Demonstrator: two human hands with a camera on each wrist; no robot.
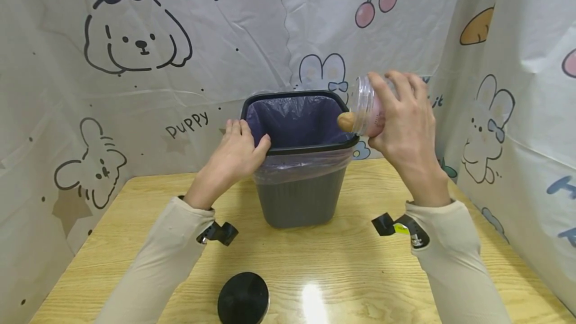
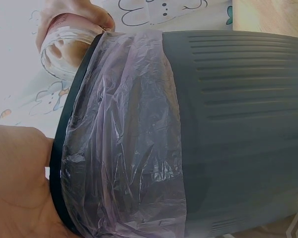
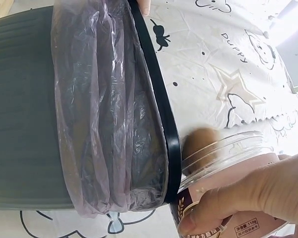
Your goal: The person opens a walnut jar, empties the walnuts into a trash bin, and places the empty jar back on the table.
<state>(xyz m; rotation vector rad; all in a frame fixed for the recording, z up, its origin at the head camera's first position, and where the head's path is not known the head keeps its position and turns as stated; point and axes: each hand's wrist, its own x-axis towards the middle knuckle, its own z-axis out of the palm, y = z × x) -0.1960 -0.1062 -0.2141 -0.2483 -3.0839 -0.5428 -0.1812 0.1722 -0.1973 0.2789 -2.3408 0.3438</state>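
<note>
A grey trash bin (image 1: 299, 199) with a black rim stands on the table, lined with a translucent purple bag (image 1: 310, 119) folded over its rim. My left hand (image 1: 236, 151) holds the rim at the near left corner, thumb lying over the front edge. At the right corner, my right hand (image 1: 407, 119) grips a clear plastic jar (image 3: 260, 173) with a pink label, tipped on its side with its uncapped mouth towards the bin. A round tan-brown piece (image 1: 346, 121), like a biscuit, pokes out of the mouth; it is blurred in the right wrist view.
A round black lid (image 1: 243, 299) lies on the wooden table (image 1: 351, 274) near the front edge, left of the middle. White sheets (image 1: 252, 29) with cartoon prints hang behind the bin and along both sides.
</note>
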